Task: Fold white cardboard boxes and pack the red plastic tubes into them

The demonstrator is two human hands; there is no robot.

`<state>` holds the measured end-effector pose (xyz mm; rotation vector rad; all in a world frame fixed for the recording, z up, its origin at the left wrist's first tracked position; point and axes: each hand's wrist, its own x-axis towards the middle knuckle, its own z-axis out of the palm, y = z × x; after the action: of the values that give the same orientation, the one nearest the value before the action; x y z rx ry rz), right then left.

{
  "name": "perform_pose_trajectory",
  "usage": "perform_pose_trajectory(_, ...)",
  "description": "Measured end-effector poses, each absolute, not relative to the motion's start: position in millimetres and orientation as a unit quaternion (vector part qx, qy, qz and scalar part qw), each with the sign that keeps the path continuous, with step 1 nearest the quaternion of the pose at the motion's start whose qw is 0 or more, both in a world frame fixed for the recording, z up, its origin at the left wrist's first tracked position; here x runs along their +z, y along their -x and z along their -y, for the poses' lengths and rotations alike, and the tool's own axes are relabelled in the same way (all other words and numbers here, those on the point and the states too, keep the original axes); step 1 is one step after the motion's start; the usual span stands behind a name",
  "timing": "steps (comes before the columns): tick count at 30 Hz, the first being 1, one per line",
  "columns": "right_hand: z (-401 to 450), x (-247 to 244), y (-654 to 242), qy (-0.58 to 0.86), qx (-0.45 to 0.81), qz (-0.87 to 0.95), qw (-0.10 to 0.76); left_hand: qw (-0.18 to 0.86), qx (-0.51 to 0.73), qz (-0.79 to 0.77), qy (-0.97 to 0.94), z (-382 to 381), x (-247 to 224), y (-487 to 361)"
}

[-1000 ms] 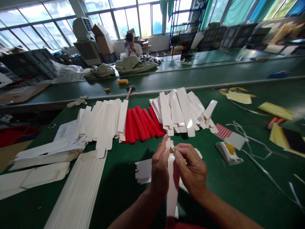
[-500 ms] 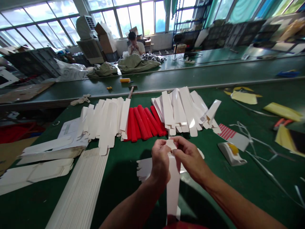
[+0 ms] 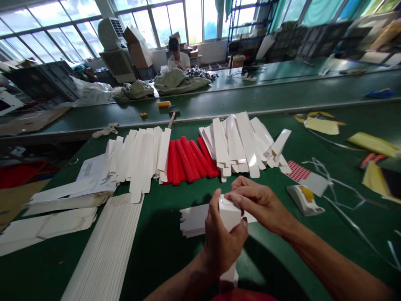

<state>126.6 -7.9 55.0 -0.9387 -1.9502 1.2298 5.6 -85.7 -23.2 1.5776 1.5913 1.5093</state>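
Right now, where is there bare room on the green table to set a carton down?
Green table shows between the flat card stack and the left hand holding the white carton; a narrow band lies below the red strips. The white strip rows beyond are crowded.

White paper box (image 3: 230, 213), red strips (image 3: 188, 161)

**Workshop lit by daylight**

Daylight was admitted through a long run of steel-framed windows (image 3: 169, 25), and teal curtains (image 3: 319, 12) were hung toward the right. Long green tabletops (image 3: 250, 90) were ranged across the room. An air cooler (image 3: 117, 62) was set before the glass beside stacked cardboard boxes (image 3: 136, 48), and a dark metal shelf rack (image 3: 250, 29) was stood further along.
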Motion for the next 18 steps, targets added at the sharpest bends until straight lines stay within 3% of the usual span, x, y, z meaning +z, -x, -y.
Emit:
perform_pose_trajectory(4,-5.6,81.1,-140.9,0.31,0.56,0.733,0.231,0.103,0.535,-0.556,-0.627,79.2,-6.8,-7.8)
perform_pose_trajectory(8,-14.4,99.7,-150.9,0.26,0.632,0.714,0.152,0.059,0.517,-0.527,-0.672,79.1,12.1,-4.1)
perform_pose_trajectory(14,-15.2,109.0,-148.2,0.244,0.716,0.651,0.064,0.105,0.499,-0.498,-0.701,80.9,15.4,0.4)
perform_pose_trajectory(18,-11.7,113.1,-143.0,0.257,0.693,0.67,0.068,0.124,0.468,-0.511,-0.71,85.5,7.6,1.5)
